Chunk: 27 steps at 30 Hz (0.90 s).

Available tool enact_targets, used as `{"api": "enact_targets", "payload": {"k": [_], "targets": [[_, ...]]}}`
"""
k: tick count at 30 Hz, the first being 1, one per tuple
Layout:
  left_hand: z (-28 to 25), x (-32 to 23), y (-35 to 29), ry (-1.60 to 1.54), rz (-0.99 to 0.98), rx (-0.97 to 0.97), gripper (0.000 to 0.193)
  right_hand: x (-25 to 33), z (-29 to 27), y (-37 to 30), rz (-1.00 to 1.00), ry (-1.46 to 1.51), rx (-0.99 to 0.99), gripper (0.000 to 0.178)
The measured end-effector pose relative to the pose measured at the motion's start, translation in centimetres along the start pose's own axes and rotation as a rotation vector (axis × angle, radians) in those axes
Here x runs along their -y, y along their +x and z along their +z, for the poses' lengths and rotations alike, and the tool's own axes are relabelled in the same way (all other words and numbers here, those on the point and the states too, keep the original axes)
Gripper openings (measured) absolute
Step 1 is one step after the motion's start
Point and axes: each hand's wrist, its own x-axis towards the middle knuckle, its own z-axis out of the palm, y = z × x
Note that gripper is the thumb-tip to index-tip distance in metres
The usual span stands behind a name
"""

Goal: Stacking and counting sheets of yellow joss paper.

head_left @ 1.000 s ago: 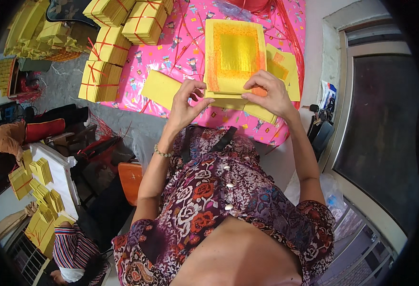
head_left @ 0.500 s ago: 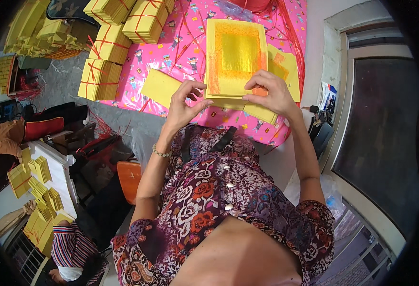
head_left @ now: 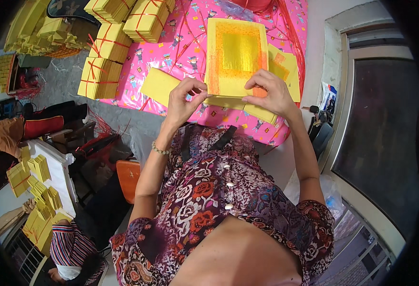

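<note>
— Glossy pink table cover printed with small cartoon figures [head_left: 181, 66] fills the top of the head view. Where's the paper?

— Before the person's body: a stack of yellow paper sheets with a gold square and orange border [head_left: 238, 52].

— And the hands?

— Right hand [head_left: 270, 94] holds its near right corner, finger on top, thumb at the edge. Left hand [head_left: 184, 100] has thumb and forefinger narrowly together at the near left corner; I can't tell whether paper is between them.

— What might go wrong?

— Uneven pressure could skew the sheets, I'd judge, or bend a corner.

— Anything in the way?

— A flat yellow paper pad [head_left: 159, 86] beside the left hand, loose yellow sheets [head_left: 288, 71] by the right. Long red strings [head_left: 295, 52] could snag. Red-tied yellow bundles [head_left: 105, 45] stand farther left.
</note>
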Motion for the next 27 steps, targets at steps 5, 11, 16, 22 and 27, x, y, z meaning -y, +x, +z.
{"api": "enact_targets", "payload": {"k": [5,11,16,22,27], "targets": [[-0.4,-0.6,0.5,0.071,0.072,0.040,0.025,0.2,0.1,0.1,-0.023,-0.081,-0.007,0.028],[-0.7,-1.4,0.3,0.121,0.103,0.050,0.039,-0.1,-0.7,0.4,0.022,0.069,0.042,0.023],[-0.3,-0.9,0.4,0.118,0.060,0.022,0.045,-0.3,-0.7,0.4,0.021,0.130,0.045,0.016],[0.8,-1.4,0.7,0.002,-0.036,-0.023,0.032,-0.5,-0.4,0.2,0.091,0.183,0.053,0.016],[1.8,-1.2,1.1,-0.069,-0.057,-0.069,0.017,-1.1,0.2,0.0,0.081,0.241,0.009,0.015]]}}
